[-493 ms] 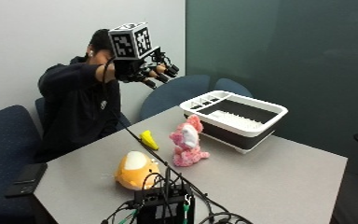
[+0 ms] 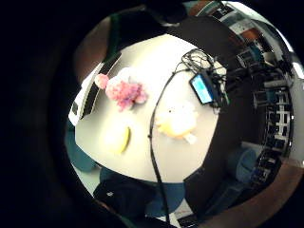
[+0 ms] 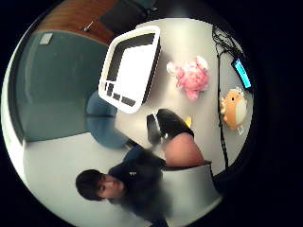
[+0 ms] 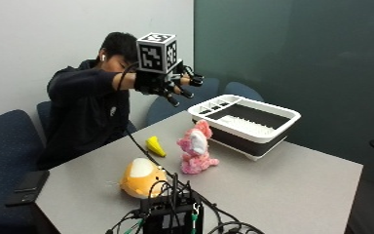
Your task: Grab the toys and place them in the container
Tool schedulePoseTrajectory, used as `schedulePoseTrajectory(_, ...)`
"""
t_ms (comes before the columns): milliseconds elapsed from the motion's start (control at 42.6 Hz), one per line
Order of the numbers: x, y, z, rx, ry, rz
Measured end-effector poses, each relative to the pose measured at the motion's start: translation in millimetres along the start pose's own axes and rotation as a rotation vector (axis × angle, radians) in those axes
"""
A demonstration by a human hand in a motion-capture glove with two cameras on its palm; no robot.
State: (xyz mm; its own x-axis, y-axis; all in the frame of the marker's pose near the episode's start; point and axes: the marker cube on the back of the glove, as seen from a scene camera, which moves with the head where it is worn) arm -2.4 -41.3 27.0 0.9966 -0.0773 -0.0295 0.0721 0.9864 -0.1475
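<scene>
Three toys lay on the counter (image 4: 290,185): a pink plush (image 4: 195,147) at the middle, a yellow banana toy (image 4: 155,145) just at its 9 o'clock, an orange plush (image 4: 141,177) at its 7 o'clock. The white container (image 4: 247,125) sat near the pink plush's 2 o'clock. The gloved right hand (image 4: 171,84) hung high above, fingers spread, holding nothing.

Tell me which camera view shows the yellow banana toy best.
The outside view: the banana toy lies unobstructed on the table, between the person and the pink plush. The little finger side palm view shows it whole but pale and blurred. In the thumb side palm view only a yellow sliver peeks out behind the gloved hand.
</scene>
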Motion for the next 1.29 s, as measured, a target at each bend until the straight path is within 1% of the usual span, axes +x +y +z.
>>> schedulePoseTrajectory(70,0,-15,17,-0.028,-0.005,-0.009)
schedulePoseTrajectory(188,-2,-41,56,-0.124,0.003,-0.005)
schedulePoseTrajectory(305,11,-69,95,-0.194,0.090,0.050)
schedulePoseTrajectory(376,3,-73,133,-0.209,0.189,0.021)
schedulePoseTrajectory(446,-2,-75,161,-0.174,0.294,-0.029)
schedulePoseTrajectory(516,-1,-80,169,-0.103,0.336,-0.069)
schedulePoseTrajectory(587,1,-84,170,-0.049,0.317,-0.092)
schedulePoseTrajectory(728,8,-89,170,-0.001,0.206,-0.079)
schedulePoseTrajectory(845,13,-86,158,0.019,0.125,-0.040)
schedulePoseTrajectory(939,-11,-75,135,0.058,0.094,-0.039)
schedulePoseTrajectory(1033,-40,-64,80,0.137,0.084,-0.064)
schedulePoseTrajectory(1150,-66,-68,-4,0.256,0.070,-0.088)
schedulePoseTrajectory(1220,-94,-76,-33,0.304,0.019,-0.118)
schedulePoseTrajectory(1291,-125,-89,-48,0.324,-0.076,-0.154)
